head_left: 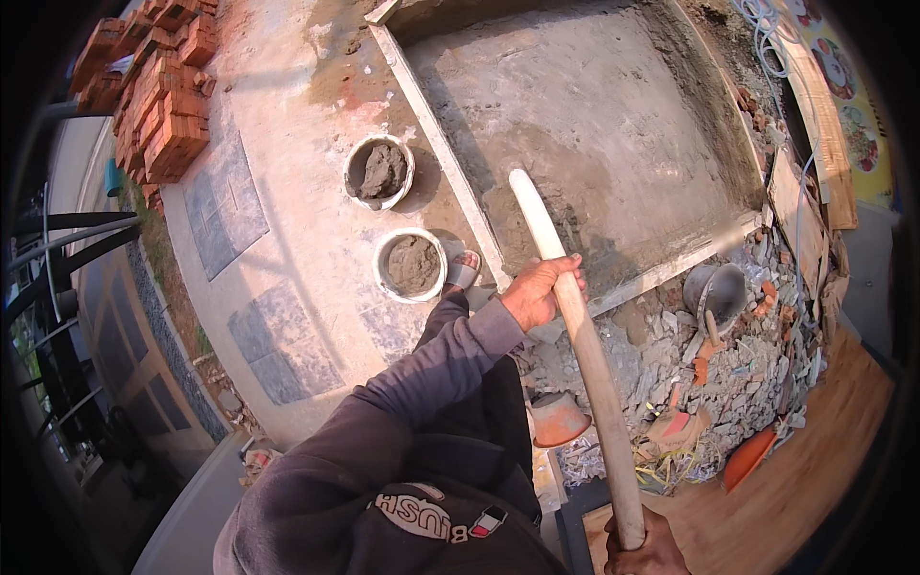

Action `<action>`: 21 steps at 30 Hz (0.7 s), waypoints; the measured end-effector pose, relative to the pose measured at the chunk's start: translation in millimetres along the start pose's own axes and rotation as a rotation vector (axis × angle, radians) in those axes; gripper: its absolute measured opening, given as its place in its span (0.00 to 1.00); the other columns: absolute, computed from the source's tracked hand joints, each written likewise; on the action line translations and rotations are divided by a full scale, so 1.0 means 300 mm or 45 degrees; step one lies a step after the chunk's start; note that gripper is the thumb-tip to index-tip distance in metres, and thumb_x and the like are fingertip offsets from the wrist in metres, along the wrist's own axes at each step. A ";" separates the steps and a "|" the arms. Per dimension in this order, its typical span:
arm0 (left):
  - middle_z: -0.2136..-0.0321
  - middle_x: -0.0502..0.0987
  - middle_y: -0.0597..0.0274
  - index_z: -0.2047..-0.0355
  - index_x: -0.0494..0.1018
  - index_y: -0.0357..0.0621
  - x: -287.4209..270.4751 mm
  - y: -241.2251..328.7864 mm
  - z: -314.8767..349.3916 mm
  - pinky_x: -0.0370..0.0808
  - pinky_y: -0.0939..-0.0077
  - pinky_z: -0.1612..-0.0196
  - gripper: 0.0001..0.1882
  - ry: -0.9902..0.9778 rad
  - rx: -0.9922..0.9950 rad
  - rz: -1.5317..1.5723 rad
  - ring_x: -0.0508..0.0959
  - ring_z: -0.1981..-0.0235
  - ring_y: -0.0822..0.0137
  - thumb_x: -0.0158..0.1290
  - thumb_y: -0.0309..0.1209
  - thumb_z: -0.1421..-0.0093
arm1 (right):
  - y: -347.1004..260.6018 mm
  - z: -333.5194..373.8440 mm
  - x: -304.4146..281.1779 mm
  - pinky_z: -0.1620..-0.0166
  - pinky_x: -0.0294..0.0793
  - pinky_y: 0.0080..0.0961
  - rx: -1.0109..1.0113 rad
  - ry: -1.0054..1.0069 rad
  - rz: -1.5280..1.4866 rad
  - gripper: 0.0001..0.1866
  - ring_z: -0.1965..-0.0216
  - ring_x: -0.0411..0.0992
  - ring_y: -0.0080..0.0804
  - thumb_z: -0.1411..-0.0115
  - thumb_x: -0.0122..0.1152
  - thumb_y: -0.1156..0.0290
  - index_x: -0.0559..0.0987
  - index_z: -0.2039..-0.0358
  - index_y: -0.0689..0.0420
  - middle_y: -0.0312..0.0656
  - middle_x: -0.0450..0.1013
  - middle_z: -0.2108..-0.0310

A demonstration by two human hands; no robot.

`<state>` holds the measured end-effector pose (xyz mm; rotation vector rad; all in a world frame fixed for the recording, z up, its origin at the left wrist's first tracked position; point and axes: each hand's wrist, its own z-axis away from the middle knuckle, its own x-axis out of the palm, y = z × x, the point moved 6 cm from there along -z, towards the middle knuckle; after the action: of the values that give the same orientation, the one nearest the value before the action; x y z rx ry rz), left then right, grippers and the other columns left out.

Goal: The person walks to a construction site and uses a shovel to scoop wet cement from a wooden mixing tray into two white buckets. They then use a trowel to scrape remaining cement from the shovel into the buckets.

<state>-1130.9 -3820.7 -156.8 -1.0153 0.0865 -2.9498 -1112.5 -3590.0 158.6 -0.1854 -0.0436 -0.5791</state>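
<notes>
A long pale wooden handle (586, 340) runs slantwise across the view, its rounded far end above the wood-edged mixing bed (585, 86). My left hand (541, 292) is wrapped around its upper middle. Lower down, at the bottom edge, my right hand (647, 546) grips it too. No tool head shows on the handle. Grey, partly wet cement covers the floor of the bed. Left of the bed stand two white buckets, the farther one (410, 180) and the nearer one (381, 270), both holding lumpy wet mortar. My sandalled foot (465, 268) is beside the nearer bucket.
Broken rubble (623, 369) lies right of my legs, with an overturned-looking grey bucket (717, 292) on it. An orange-brown tub (559, 420) and an orange basin (749, 460) lie nearby. Red bricks (168, 125) are stacked far left. Wooden boards (815, 125) and looped cable line the right.
</notes>
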 end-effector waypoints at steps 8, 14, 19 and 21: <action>0.74 0.69 0.62 0.64 0.68 0.40 -0.220 0.348 0.246 0.77 0.60 0.67 0.10 0.081 0.362 0.117 0.73 0.73 0.65 0.58 0.28 0.39 | -0.221 -0.172 0.095 0.72 0.68 0.26 -0.302 -0.231 0.736 0.24 0.77 0.69 0.30 0.61 0.65 0.73 0.71 0.60 0.63 0.41 0.68 0.78; 0.77 0.68 0.63 0.66 0.69 0.43 -0.574 0.626 0.181 0.74 0.66 0.74 0.10 0.324 0.662 0.147 0.71 0.78 0.68 0.60 0.31 0.40 | -0.235 -0.655 0.183 0.64 0.73 0.40 -0.554 -0.348 1.032 0.31 0.70 0.76 0.56 0.60 0.65 0.67 0.69 0.54 0.65 0.59 0.73 0.73; 0.79 0.68 0.63 0.69 0.69 0.42 -0.853 0.779 -0.015 0.74 0.67 0.75 0.09 0.375 0.826 0.136 0.70 0.79 0.67 0.60 0.29 0.42 | -0.172 -1.172 0.155 0.65 0.74 0.48 -0.821 -0.182 1.301 0.29 0.69 0.75 0.61 0.59 0.66 0.68 0.70 0.55 0.61 0.59 0.74 0.75; 0.80 0.68 0.62 0.71 0.69 0.42 -0.988 0.830 -0.133 0.75 0.64 0.74 0.09 0.379 0.849 0.163 0.71 0.79 0.66 0.60 0.27 0.43 | -0.194 -1.336 0.157 0.66 0.74 0.48 -0.969 -0.085 1.343 0.25 0.70 0.75 0.60 0.57 0.66 0.69 0.71 0.56 0.60 0.58 0.74 0.76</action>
<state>-921.4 -4056.2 -385.0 -0.4566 -0.7392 -2.6596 -1109.3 -3737.8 -221.2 -0.9002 0.2073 0.4956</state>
